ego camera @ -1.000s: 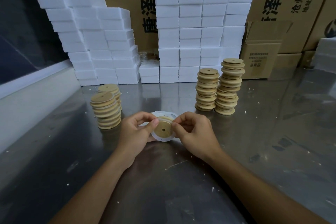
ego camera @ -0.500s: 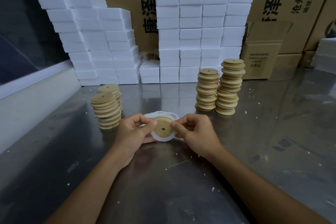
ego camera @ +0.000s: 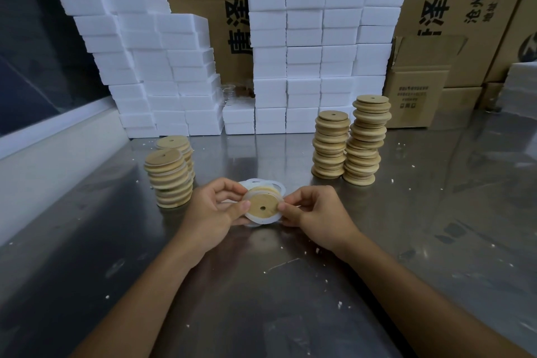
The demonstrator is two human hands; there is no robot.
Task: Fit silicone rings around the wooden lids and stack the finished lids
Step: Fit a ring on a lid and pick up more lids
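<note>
At about nine o'clock on the steel desk [ego camera: 290, 285], two short stacks of ringed lids [ego camera: 171, 177] stand finished, with white foam blocks [ego camera: 162, 67] piled behind them at eleven o'clock. At the centre, the person's left hand [ego camera: 213, 212] grasps a wooden lid [ego camera: 263, 208] by its left edge, thumb on the face, while the right hand [ego camera: 315, 212] pinches the silicone ring [ego camera: 261, 220] at the lid's right rim, working it around the wood. The ring appears seated along the lower edge only; judged from that, a slip of either thumb could let the stretched band spring off or twist out of its groove. Loose spare rings [ego camera: 267, 184] lie on the desk just behind the lid. At about one o'clock, two taller stacks of bare lids [ego camera: 348, 145] wait in front of cardboard cartons [ego camera: 418, 81]; the rightmost leans unevenly and could topple if knocked.
</note>
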